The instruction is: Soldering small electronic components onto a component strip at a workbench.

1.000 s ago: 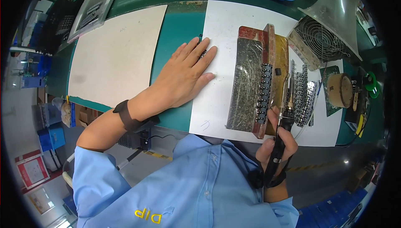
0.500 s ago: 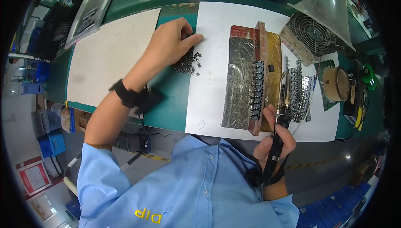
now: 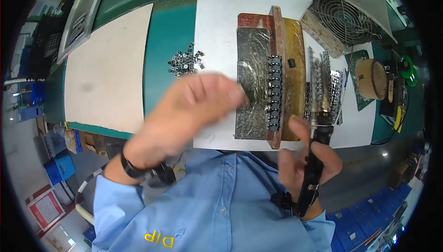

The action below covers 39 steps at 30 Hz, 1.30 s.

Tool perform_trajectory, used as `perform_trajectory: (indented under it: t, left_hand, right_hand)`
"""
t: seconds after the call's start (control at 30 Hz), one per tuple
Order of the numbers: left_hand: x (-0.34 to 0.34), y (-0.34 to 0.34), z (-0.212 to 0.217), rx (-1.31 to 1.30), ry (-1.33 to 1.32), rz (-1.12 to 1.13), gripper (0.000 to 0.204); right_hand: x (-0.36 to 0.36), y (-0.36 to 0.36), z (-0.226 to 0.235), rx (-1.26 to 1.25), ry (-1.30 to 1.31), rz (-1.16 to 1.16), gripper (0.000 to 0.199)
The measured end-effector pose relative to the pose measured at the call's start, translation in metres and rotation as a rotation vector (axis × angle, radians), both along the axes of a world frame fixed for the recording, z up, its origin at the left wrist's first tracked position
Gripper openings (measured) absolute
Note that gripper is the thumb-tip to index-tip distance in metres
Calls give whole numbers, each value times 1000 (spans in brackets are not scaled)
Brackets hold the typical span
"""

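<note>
My left hand [image 3: 194, 106], smeared by motion, is over the white sheet with thumb and fingers pinched together at the left edge of a work block [image 3: 251, 78]. Anything in that pinch is too small or blurred to make out. Along the block's raised reddish bar stands a row of small black and metal parts [image 3: 275, 95]. My right hand [image 3: 330, 158] holds a black-handled soldering iron [image 3: 312, 171], its metal end pointing away from me, right of the block. Behind my left hand lies a loose pile of small metallic parts [image 3: 183, 62].
Strips of similar parts [image 3: 335, 90] lie right of the block. Beyond them are a tape roll [image 3: 372, 78], a green circuit board [image 3: 361, 102] and a solder spool [image 3: 407, 71]. A fan [image 3: 344, 17] stands at the back right. A pale board [image 3: 108, 72] covers the left side.
My left hand has come from beside the pile toward me and right, to the block's left edge. My right hand with the soldering iron has shifted slightly right. The view has shifted slightly.
</note>
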<state>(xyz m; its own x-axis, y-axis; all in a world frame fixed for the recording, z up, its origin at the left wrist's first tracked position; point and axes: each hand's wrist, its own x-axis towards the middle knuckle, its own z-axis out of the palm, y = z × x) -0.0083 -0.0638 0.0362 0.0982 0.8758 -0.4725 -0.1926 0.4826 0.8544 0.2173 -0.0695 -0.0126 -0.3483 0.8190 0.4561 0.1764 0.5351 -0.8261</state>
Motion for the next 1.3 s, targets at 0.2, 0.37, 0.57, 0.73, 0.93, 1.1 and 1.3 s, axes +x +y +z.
perform_trajectory:
  t: [0.2,0.37,0.57,0.73,0.93,1.1,1.3]
  left_hand:
    - [38,-30,-9,-245,-510,95,18]
    - [41,-37,-17,-214,-582,123,18]
    - [33,-32,-13,-182,-445,25,17]
    - [32,-34,-11,-139,-422,36,15]
    - [25,-31,-8,-143,-292,-59,13]
    - [27,-29,-5,-134,-247,-123,12]
    - [29,-35,-11,-52,-229,-68,13]
  right_hand:
    - [-20,6,14,66,-73,128,56]
    - [-17,2,18,85,-133,121,53]
    - [-20,2,30,48,-152,134,51]
    - [-22,0,28,40,-123,101,48]
    - [-27,-2,22,-62,65,2,26]
    - [-15,4,28,-49,39,105,36]
    - [-15,6,17,85,-33,170,34]
